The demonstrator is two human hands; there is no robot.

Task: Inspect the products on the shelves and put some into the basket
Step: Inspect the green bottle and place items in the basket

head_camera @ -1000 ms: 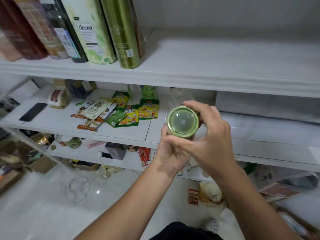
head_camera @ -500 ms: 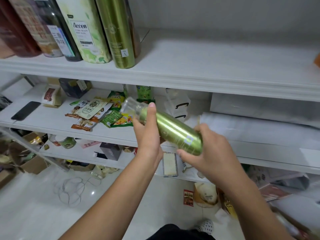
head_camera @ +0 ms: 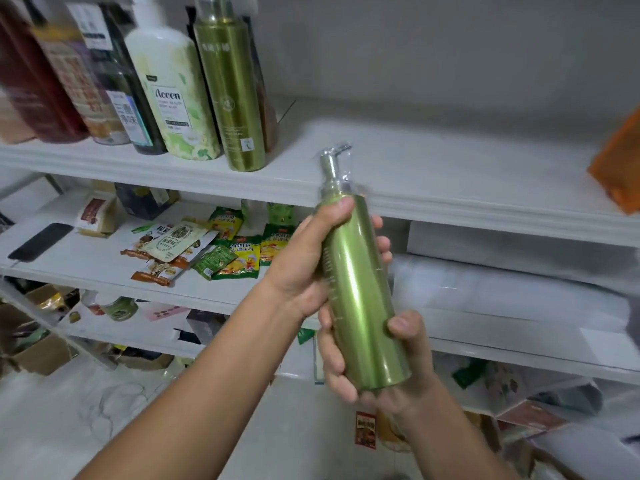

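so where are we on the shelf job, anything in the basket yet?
Done: one green pump bottle is off the shelf. In hand: left hand grips its upper body, right hand grips its base, bottle near upright, apparently under inspection. Left: no basket is in view, so nothing shows as placed; a matching green bottle stands on the top shelf.

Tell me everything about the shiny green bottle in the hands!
The green pump bottle is a tall, slim cylinder with a shiny metallic look and a silvery pump head wrapped in clear plastic. Small print runs down one side. It stands nearly upright in the air before the shelves, pump on top. The left hand grips its upper part, and the right hand holds its bottom end.
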